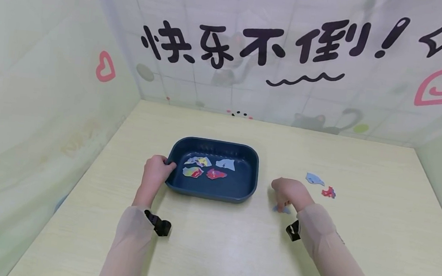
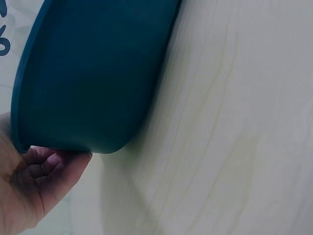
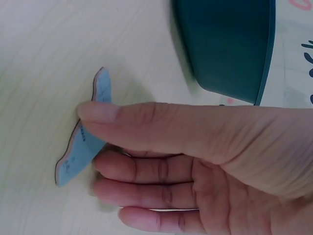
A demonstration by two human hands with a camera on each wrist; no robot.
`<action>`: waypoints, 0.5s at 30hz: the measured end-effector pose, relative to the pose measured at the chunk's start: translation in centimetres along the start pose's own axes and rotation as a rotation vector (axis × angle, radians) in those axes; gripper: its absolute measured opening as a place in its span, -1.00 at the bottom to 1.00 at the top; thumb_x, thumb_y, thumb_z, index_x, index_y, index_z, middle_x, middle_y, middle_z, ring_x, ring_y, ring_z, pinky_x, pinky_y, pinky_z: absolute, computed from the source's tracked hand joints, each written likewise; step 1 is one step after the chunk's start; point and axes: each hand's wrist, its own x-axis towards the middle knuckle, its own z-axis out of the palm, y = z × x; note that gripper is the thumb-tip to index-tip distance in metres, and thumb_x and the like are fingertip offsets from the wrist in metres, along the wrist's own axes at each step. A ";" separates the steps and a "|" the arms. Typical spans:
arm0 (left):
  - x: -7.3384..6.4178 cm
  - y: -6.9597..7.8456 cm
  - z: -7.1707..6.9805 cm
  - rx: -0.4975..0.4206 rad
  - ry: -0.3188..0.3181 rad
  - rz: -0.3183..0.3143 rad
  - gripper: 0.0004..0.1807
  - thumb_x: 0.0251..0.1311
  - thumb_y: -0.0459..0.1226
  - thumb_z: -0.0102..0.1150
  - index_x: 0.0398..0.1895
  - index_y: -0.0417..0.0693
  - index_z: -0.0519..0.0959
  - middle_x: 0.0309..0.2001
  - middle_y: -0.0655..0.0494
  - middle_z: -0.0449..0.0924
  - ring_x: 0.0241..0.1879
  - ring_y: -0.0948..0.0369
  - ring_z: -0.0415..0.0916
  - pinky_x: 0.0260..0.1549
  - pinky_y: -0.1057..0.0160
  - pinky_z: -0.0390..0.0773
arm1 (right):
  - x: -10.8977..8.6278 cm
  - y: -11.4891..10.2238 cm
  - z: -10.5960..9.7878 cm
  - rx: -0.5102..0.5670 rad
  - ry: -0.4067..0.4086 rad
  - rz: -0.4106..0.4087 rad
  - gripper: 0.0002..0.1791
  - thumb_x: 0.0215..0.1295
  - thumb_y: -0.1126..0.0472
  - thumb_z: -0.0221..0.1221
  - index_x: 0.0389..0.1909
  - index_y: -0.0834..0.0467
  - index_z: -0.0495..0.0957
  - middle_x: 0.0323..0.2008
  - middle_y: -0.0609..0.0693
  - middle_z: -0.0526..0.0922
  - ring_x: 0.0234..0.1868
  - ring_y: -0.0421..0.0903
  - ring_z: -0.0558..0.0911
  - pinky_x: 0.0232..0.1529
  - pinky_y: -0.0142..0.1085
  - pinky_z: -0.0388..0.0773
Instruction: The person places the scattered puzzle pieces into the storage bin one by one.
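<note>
My left hand (image 1: pixel 155 170) grips the left end of a dark blue rectangular tray (image 1: pixel 207 194), thumb at the rim and fingers against the outer wall. Inside the tray lie several flat, irregular printed puzzle pieces, among them a red one (image 1: pixel 216 174) and a light blue one (image 1: pixel 225 164). To the right of the tray, my right hand (image 1: pixel 291 192) reaches down and pinches a narrow light blue puzzle piece (image 3: pixel 73 164) at the tabletop. In the right wrist view the thumb crosses the piece's middle; the index finger is mostly hidden behind the thumb.
Two more pieces lie on the pale wooden table (image 1: pixel 218 253) beyond my right hand: a light blue one (image 1: pixel 314 178) and a red and purple one (image 1: pixel 329 192). A printed white curtain (image 1: pixel 209 97) hangs along the table's back edge, with more cloth at both sides.
</note>
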 end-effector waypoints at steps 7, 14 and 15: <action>0.1 0.1 0.0 0.001 -0.009 0.001 -0.68 0.13 -0.22 0.07 -0.69 -0.14 0.31 -0.71 0.14 0.19 -0.64 0.19 0.22 -0.64 0.32 0.22 | -0.2 0.3 0.0 -0.025 -0.038 -0.007 -0.77 -0.13 0.34 0.29 -0.59 0.14 0.38 -0.59 -0.05 0.39 -0.53 -0.15 0.36 -0.49 -0.36 0.28; 0.2 -0.1 0.0 0.002 -0.005 -0.004 -0.70 0.12 -0.21 0.07 -0.67 -0.17 0.35 -0.70 0.13 0.24 -0.62 0.19 0.25 -0.64 0.32 0.24 | -0.2 1.3 0.2 0.026 -0.044 -0.094 -0.72 -0.15 0.33 0.26 -0.70 0.10 0.30 -0.64 -0.08 0.29 -0.56 -0.17 0.28 -0.49 -0.36 0.21; 0.2 -0.1 0.0 0.001 -0.004 -0.005 -0.71 0.12 -0.21 0.07 -0.67 -0.17 0.35 -0.70 0.13 0.24 -0.62 0.19 0.25 -0.64 0.32 0.24 | -0.1 1.4 0.3 0.046 -0.054 -0.105 -0.71 -0.14 0.34 0.26 -0.71 0.09 0.29 -0.64 -0.09 0.29 -0.56 -0.17 0.27 -0.49 -0.36 0.20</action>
